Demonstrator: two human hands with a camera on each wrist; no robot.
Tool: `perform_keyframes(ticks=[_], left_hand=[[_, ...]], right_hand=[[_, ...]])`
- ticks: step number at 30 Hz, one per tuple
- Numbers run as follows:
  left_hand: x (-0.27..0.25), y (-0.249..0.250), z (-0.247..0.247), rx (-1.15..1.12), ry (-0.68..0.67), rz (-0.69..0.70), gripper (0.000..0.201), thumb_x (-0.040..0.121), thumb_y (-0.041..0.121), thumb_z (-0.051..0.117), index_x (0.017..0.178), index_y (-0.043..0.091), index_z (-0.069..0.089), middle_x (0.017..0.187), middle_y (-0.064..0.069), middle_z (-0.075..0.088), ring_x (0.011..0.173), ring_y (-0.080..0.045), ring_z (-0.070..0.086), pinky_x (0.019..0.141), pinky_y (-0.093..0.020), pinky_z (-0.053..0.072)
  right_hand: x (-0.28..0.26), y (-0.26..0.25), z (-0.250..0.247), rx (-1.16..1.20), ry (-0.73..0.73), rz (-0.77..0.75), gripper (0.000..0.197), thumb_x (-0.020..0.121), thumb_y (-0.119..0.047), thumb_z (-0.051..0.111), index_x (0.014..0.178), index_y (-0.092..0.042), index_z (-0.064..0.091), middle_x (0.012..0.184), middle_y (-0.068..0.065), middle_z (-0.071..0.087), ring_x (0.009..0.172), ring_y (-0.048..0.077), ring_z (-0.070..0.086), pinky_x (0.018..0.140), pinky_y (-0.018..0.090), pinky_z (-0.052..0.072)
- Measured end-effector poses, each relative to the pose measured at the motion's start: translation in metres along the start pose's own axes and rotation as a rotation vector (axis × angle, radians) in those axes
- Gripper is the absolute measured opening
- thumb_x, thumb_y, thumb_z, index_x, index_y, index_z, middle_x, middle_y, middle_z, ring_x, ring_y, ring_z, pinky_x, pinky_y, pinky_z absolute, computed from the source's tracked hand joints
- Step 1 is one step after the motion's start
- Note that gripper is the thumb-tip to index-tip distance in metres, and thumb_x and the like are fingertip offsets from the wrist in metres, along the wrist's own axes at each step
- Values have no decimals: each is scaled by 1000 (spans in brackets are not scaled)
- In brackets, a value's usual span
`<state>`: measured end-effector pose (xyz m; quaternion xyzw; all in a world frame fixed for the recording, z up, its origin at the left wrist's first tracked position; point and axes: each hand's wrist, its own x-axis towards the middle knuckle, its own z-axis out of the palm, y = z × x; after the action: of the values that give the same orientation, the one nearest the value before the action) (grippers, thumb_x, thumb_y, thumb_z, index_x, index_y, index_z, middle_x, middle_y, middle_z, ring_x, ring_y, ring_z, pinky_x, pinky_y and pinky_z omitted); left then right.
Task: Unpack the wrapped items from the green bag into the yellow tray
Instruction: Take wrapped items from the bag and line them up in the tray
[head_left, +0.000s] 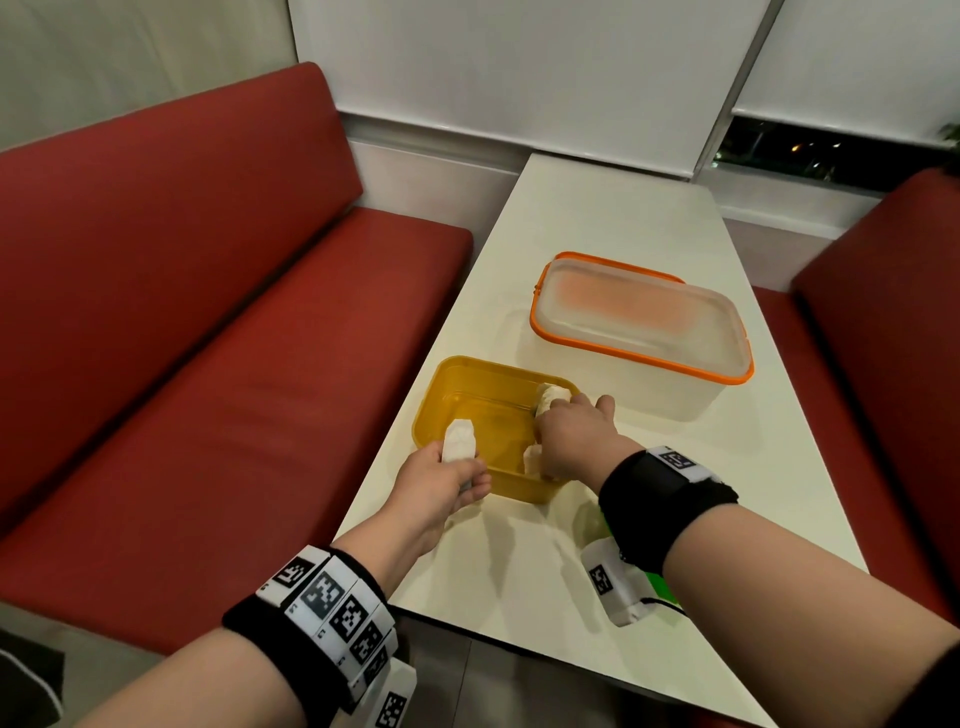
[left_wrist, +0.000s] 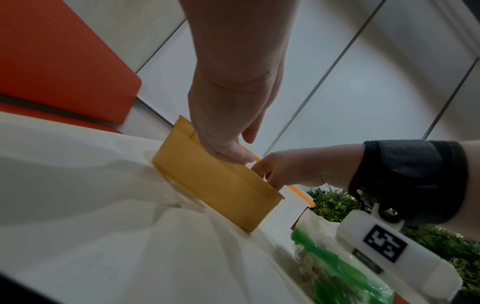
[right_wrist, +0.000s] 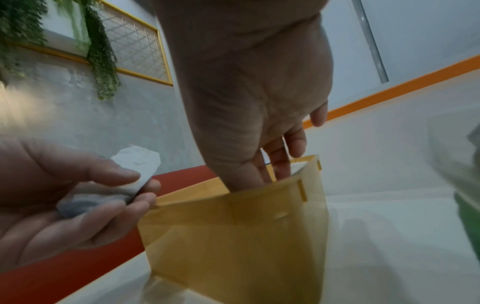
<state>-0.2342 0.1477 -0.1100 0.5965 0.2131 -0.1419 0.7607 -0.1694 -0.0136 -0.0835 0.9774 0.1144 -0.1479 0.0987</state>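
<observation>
On the white table stands the yellow tray (head_left: 457, 371) (left_wrist: 207, 185) (right_wrist: 233, 230). My left hand (head_left: 452, 483) (right_wrist: 122, 191) hovers at the tray's near left corner and grips a white wrapped item (head_left: 460, 441) (right_wrist: 140, 162) between thumb and fingers. My right hand (head_left: 566, 431) (right_wrist: 272, 164) reaches down into the tray's right side with straight fingers, their tips hidden behind the tray wall. Two wrapped items (head_left: 551, 396) (head_left: 532, 461) lie in the tray beside that hand. The green bag (left_wrist: 335, 271) (head_left: 655, 583) lies under my right forearm, mostly hidden in the head view.
A clear lidded box with an orange rim (head_left: 644, 327) stands just beyond the tray on the right. Red bench seats (head_left: 208, 364) run along both long sides of the table. The table's near edge (head_left: 519, 631) is close below my wrists.
</observation>
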Motion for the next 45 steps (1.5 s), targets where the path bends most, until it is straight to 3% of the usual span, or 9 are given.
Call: perform_keyframes(ticks=[5, 8, 11, 16, 24, 34, 39, 42, 45], left_hand=[[1, -4, 1, 26, 28, -27, 20, 84, 0, 63, 103, 2, 57, 76, -10, 64, 67, -18, 68, 97, -48, 48], [0, -3, 2, 28, 36, -38, 17, 84, 0, 64, 99, 3, 58, 76, -10, 64, 70, -21, 68, 98, -49, 47], [0, -1, 1, 20, 35, -37, 18, 83, 0, 65, 100, 3, 59, 78, -12, 64, 73, -23, 67, 98, -48, 48], [0, -1, 1, 10, 33, -33, 22, 84, -2, 63, 105, -1, 58, 82, -13, 61, 75, -23, 65, 92, -44, 53], [-1, -1, 3, 16, 59, -31, 21, 84, -4, 62, 105, -1, 57, 80, -12, 61, 73, -21, 65, 89, -41, 55], [-2, 1, 3, -1, 64, -39, 19, 84, -4, 62, 102, 1, 58, 83, -13, 61, 73, -21, 65, 87, -38, 56], [-6, 7, 1, -45, -8, -59, 11, 89, -2, 47, 99, 0, 52, 88, -17, 61, 79, -24, 65, 82, -35, 57], [-12, 11, 1, -87, -114, -67, 19, 91, -4, 37, 106, -1, 49, 96, -21, 61, 89, -29, 63, 82, -34, 56], [-18, 14, 7, -49, -243, -45, 35, 92, -9, 33, 121, 0, 48, 98, -19, 61, 94, -29, 63, 77, -29, 58]], right_hand=[[-1, -6, -4, 67, 32, -155, 33, 88, -29, 58, 120, -33, 53, 115, 0, 54, 116, 26, 41, 102, 51, 21], [0, -6, -2, -8, 12, -235, 23, 92, -25, 53, 111, -30, 64, 108, -2, 54, 115, 26, 41, 103, 51, 20], [1, -1, 2, -34, -23, -208, 22, 91, -18, 50, 105, -24, 67, 94, 0, 52, 109, 28, 46, 107, 52, 17], [4, 4, 7, -41, -10, -239, 31, 92, -23, 54, 120, -35, 59, 116, 1, 54, 117, 27, 41, 107, 50, 16], [9, 1, 5, -160, 24, -322, 21, 90, -26, 53, 104, -30, 67, 107, 0, 52, 110, 26, 40, 98, 48, 25], [8, -2, 2, -217, -11, -298, 22, 90, -25, 54, 108, -25, 65, 115, 1, 54, 117, 27, 39, 102, 50, 24], [3, 7, -11, 13, 22, -197, 38, 81, -40, 65, 118, -32, 59, 117, 0, 50, 117, 25, 37, 100, 47, 25], [-10, 14, -22, 336, 196, -117, 36, 81, -46, 63, 115, -35, 59, 108, -6, 52, 110, 20, 42, 91, 40, 28], [-31, 16, -28, 635, 348, -175, 29, 81, -40, 68, 109, -31, 65, 99, -10, 55, 98, 14, 46, 87, 32, 36]])
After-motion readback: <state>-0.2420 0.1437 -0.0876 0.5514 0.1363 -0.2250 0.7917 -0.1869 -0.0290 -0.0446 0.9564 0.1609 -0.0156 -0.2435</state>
